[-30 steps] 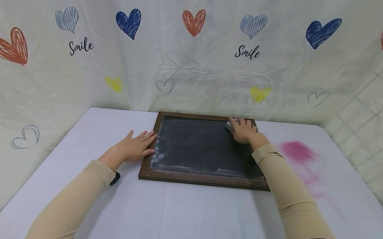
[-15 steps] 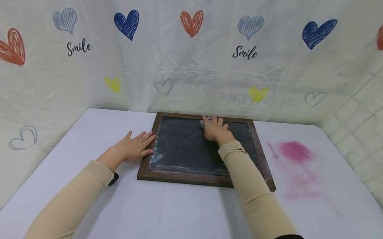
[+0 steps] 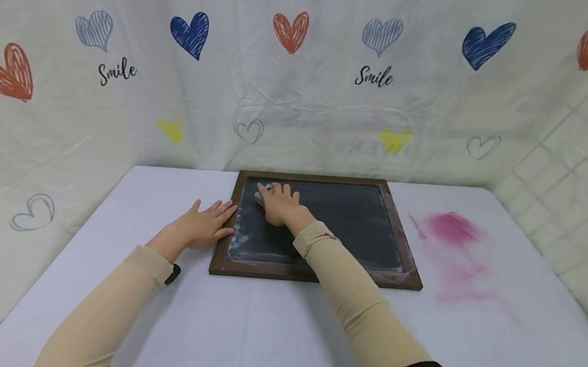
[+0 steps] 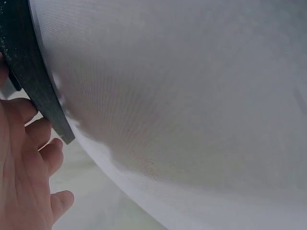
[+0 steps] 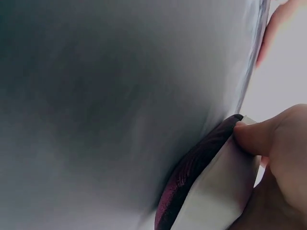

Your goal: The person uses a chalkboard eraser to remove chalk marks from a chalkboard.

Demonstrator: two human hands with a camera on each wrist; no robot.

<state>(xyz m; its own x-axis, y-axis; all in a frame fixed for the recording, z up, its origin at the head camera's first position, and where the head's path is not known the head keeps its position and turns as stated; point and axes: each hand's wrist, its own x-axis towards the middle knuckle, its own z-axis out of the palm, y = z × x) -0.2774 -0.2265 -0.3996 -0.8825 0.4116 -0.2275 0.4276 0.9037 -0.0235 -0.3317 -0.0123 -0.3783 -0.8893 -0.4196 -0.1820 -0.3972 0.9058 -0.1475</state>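
A wood-framed chalkboard lies on the white-covered table, with chalky smears along its left side. My right hand grips a board eraser with a pale body and a dark, purplish felt pad. Its felt is against the board's surface near the upper left. In the right wrist view, the thumb presses on the eraser's side. My left hand rests at the left of the frame, fingers spread and fairly straight, fingertips touching the wood. The left wrist view shows those fingers against the frame's edge.
Pink powdery stains mark the white tablecloth right of the board, with another stain near the front right. Behind the table hangs a pale curtain printed with hearts and "Smile".
My right hand has swept the eraser leftward across the upper part of the chalkboard, from the right corner to the left side. The left hand has stayed on the frame.
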